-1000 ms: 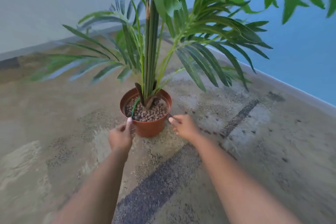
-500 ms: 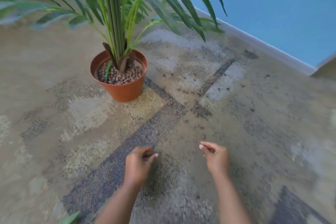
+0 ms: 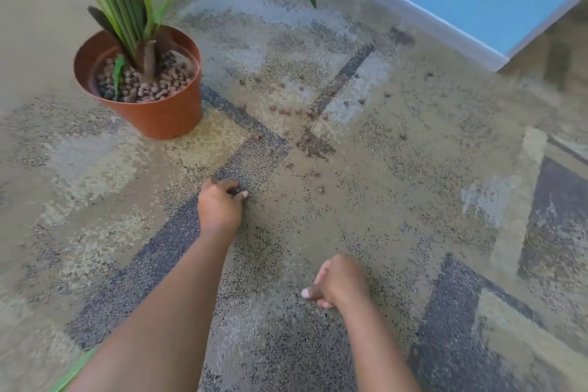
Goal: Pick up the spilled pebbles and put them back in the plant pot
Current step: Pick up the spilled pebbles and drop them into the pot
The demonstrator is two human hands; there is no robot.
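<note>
The left hand (image 3: 219,204) pinches at a pebble mid-frame, the right hand (image 3: 339,283) is curled, hold unclear; pinch softly, then carry to the pot (image 3: 159,114) upper left.

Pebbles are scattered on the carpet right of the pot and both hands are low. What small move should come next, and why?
Probably the left hand closing its fingertips on the pebble under them. It is down on the carpet, fingers curled around something small and dark, while more pebbles lie loose beyond it, outside the pot. The right hand looks fisted; contents hidden.
</note>
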